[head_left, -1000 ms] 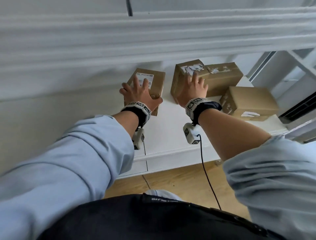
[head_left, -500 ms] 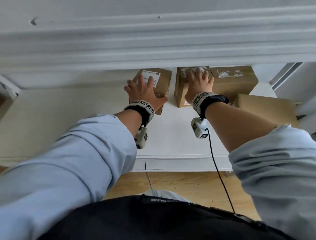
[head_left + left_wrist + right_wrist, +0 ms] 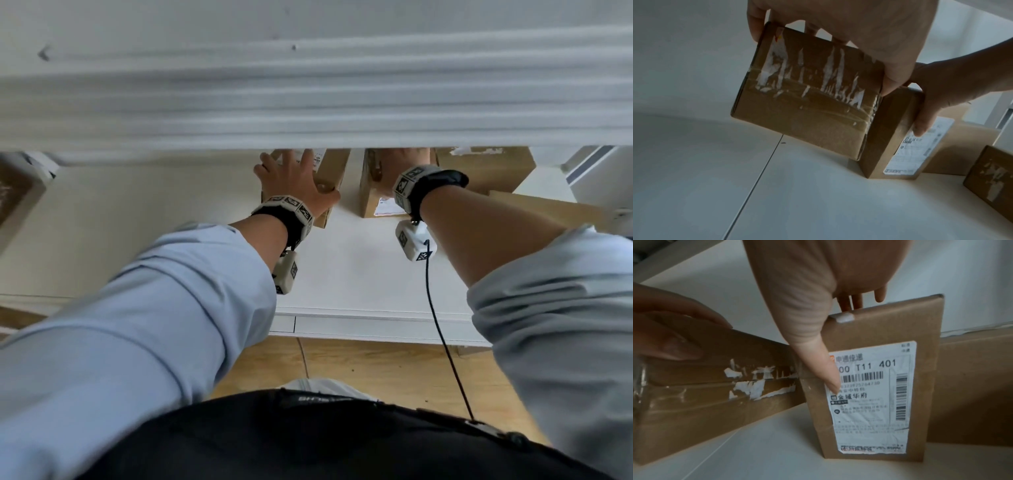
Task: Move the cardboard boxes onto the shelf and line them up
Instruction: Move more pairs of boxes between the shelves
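four cardboard boxes sit on the white shelf (image 3: 359, 281). the left hand (image 3: 294, 181) grips a tilted, tape-scarred box (image 3: 807, 94), fingers over its top, thumb down the side. just beside it, the right hand (image 3: 404, 168) holds an upright labelled box (image 3: 875, 386), thumb on its label. two more boxes (image 3: 486, 168) (image 3: 548, 209) stand to the right.

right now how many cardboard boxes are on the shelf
4: taped box in left hand, labelled box in right hand, large box behind it, flat box far right. More may be hidden.
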### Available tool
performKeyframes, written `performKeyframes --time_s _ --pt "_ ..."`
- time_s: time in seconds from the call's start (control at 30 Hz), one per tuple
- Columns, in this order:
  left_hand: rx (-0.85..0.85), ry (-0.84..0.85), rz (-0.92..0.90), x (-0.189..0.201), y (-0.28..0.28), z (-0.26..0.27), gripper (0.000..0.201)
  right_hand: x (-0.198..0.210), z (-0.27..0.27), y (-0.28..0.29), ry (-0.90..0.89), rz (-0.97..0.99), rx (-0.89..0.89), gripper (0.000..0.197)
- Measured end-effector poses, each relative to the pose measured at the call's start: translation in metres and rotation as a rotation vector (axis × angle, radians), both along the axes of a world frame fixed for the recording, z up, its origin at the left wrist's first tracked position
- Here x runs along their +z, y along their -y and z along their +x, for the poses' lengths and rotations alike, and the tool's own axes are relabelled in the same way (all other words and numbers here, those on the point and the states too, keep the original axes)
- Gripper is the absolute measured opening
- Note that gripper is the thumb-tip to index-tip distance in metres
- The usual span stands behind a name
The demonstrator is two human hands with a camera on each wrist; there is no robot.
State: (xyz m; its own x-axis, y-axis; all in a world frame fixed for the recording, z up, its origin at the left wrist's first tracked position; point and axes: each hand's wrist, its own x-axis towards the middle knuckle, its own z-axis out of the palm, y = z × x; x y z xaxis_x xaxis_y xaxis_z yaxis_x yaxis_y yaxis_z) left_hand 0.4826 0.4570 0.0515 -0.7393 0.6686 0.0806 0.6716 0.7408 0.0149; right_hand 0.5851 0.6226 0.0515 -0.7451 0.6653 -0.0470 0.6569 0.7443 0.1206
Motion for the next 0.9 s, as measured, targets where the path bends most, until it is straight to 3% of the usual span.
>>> performKeyframes --time_s 0.13,0.27,0.43,0.9 --pt "-0.012 0.027 -0.001 0.005 0.001 0.009 0.073 0.001 0.007 0.014 -0.005 0.028 0.008 0.053" --pt "-0.035 -0.005 0.025 0.007 0.014 0.009 0.081 -0.006 0.010 0.036 -0.100 0.082 0.019 0.080" --pt "-0.010 -0.001 0.047 0.007 0.049 0.001 0.087 -0.006 0.007 0.078 -0.212 0.115 0.015 0.074" --pt "0.094 -0.009 0.100 0.012 0.246 -0.061 0.087 0.003 -0.065 0.271 -0.270 0.094 0.095 0.103"
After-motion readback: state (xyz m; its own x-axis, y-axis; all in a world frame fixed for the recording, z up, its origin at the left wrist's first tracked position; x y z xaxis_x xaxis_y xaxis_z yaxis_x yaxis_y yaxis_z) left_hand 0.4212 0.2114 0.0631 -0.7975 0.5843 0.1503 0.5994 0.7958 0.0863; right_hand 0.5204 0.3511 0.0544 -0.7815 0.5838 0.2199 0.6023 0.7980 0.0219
